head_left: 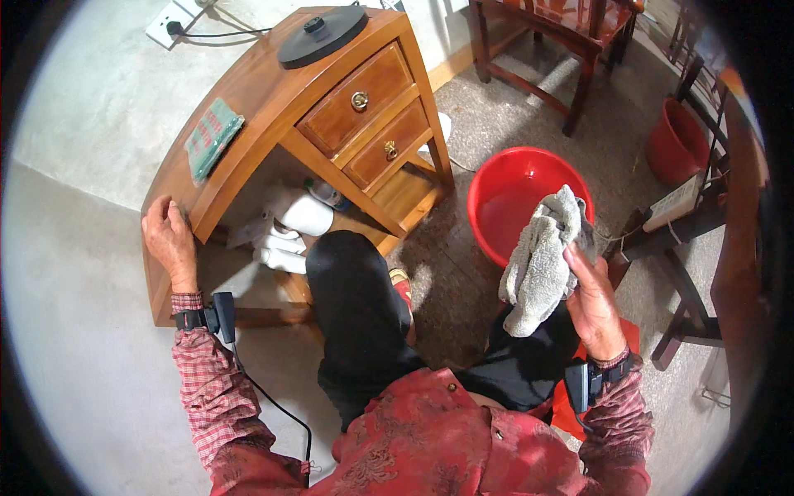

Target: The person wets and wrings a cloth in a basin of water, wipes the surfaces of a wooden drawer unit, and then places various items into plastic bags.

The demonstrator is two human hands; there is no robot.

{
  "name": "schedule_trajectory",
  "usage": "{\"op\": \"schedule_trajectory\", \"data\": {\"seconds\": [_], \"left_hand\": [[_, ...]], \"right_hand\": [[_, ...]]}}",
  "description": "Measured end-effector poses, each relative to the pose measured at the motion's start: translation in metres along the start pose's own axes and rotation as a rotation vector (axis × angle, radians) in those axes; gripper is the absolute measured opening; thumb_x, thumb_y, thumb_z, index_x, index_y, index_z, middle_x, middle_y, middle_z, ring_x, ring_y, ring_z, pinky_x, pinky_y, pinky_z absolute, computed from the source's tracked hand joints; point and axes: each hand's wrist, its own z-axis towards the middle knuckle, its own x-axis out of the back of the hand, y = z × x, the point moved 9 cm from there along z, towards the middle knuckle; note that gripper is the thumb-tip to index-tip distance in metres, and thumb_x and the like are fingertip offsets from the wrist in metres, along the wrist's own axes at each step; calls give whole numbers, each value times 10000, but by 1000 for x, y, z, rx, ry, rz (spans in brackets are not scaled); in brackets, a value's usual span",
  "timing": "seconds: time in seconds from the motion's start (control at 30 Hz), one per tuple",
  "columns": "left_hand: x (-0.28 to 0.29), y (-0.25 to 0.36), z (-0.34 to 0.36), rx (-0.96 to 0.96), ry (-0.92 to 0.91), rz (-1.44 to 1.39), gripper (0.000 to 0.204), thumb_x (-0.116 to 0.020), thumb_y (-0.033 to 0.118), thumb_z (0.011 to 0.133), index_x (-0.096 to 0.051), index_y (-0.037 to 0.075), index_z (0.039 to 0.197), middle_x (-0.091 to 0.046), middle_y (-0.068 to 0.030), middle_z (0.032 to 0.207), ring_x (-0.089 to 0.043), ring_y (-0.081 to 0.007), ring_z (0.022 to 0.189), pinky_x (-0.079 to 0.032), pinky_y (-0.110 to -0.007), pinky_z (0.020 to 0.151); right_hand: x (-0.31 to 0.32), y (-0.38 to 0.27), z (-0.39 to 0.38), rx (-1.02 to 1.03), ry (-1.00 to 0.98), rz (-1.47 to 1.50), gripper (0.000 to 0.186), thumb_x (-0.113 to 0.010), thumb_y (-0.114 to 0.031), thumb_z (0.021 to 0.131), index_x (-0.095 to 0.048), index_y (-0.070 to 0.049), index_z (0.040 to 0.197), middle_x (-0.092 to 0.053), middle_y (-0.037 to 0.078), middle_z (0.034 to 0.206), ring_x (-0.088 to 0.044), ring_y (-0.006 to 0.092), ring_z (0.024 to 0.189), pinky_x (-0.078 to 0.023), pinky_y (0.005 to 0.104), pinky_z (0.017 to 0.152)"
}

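Note:
A damp-looking grey cloth [539, 263] hangs bunched from my right hand [594, 299]. My thumb lies along its side, and my other fingers are mostly hidden. The cloth is above my lap and overlaps the near rim of a red plastic basin [478, 217] on the floor, which seems to hold water. My left hand [170, 241] rests at the left end of a curved wooden desk [248, 107], holding nothing, its fingers loosely bent on the edge. Beyond that hand, a green flat packet [213, 139] lies on the desktop.
A round black appliance base [323, 37] sits on the far end of the desk, above two drawers. White items [302, 213] crowd the shelf underneath. A wooden chair [571, 41] stands behind the basin. At right are a red bucket [676, 142] and a dark wooden frame [686, 306].

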Motion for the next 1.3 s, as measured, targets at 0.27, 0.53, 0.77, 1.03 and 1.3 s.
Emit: {"op": "schedule_trajectory", "data": {"seconds": [0.27,0.53,0.77,1.03,1.3], "left_hand": [[9,12,-1,-19,40,42,166,-597,124,912,-683,38,1025,-690,-120,993,-616,-306,955,-492,-397,843],[20,25,3,-66,131,67,148,-598,114,898,-692,51,993,-691,-115,971,-618,-308,942,-493,-395,840],[24,29,-2,-92,202,10,124,-617,126,888,-688,57,962,-690,-95,940,-610,-297,903,-489,-396,812],[22,19,-2,-99,226,7,123,-622,129,875,-690,57,948,-695,-95,949,-612,-302,930,-490,-393,830],[30,27,-5,-137,276,-20,126,-631,114,872,-689,42,957,-690,-107,950,-614,-301,941,-493,-397,832]], "right_hand": [[-28,-10,-2,-79,-69,149,427,-634,-190,960,-505,-29,1334,-626,70,1240,-609,166,1134,-491,335,976],[-16,-9,-2,71,16,-75,450,-633,-216,962,-502,-25,1348,-628,60,1241,-601,165,1141,-461,331,1001],[-20,-23,-2,125,36,-137,427,-631,-274,964,-556,-30,1306,-638,49,1239,-605,159,1132,-446,327,1003],[-44,-37,-8,143,-64,112,434,-662,-249,948,-557,-49,1319,-617,30,1259,-554,148,1179,-396,317,1019],[-54,-36,-12,137,-93,111,467,-631,-259,969,-517,-40,1366,-604,40,1287,-541,156,1207,-387,325,1041]]}}
